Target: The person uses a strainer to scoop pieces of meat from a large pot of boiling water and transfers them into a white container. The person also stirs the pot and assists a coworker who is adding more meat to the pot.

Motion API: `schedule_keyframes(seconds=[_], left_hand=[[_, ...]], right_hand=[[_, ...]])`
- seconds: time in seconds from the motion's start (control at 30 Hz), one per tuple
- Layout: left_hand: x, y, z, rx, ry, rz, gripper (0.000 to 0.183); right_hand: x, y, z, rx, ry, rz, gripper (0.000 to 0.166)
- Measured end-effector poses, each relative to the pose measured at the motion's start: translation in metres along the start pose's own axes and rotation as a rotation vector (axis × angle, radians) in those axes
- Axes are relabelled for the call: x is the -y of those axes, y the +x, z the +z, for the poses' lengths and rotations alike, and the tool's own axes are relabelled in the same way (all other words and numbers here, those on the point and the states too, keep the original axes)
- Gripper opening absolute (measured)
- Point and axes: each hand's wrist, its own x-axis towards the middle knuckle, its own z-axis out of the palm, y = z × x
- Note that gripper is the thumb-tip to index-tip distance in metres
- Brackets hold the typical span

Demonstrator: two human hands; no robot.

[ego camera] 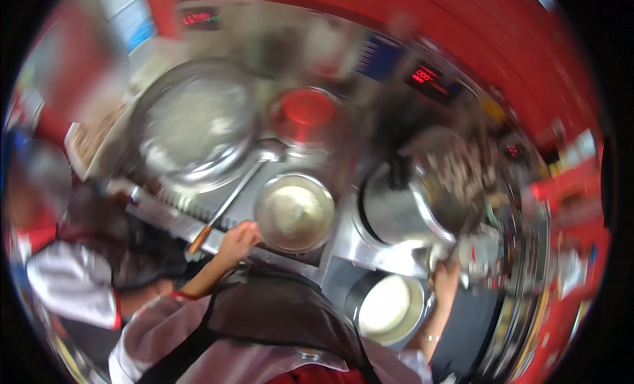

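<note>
My left hand (240, 239), its fingers curled, is at the near left edge of a round metal bowl (324, 215) holding pale contents. Blur hides whether it grips the rim. Beside it, a long-handled ladle (234, 196) with a wooden grip slants across the stove top. On the right, my right hand (446, 277) is close to the base of a tall metal pot (396, 210); what its fingers hold is too blurred to tell. Left of that wrist, lower down, stands a round pot (417, 305) of white liquid.
A wide steaming metal pan (198, 121) fills the back left. Behind the bowl is a red-topped round container (307, 106). Another person in a white sleeve (74, 280) stands close on my left. Red-lit displays (426, 79) line the back panel.
</note>
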Motion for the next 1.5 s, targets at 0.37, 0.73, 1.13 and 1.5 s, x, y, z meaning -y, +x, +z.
schedule_keyframes(seconds=[0.37,0.73,1.13,1.5], left_hand=[[-0.010,0.002,-0.061,-0.155,-0.020,-0.019,0.032],[0.001,0.026,-0.158,-0.206,-0.168,-0.141,0.033],[0.036,0.040,-0.209,-0.251,-0.109,-0.220,0.035],[0.025,0.045,-0.206,-0.155,-0.231,-0.253,0.035]], right_hand=[[-0.010,0.048,0.074,0.120,0.178,-0.304,0.014],[0.216,0.042,0.394,1.013,0.189,0.033,0.025],[0.249,0.052,0.542,1.344,-0.225,0.137,0.025],[0.241,-0.036,0.543,1.699,0.241,0.728,0.023]])
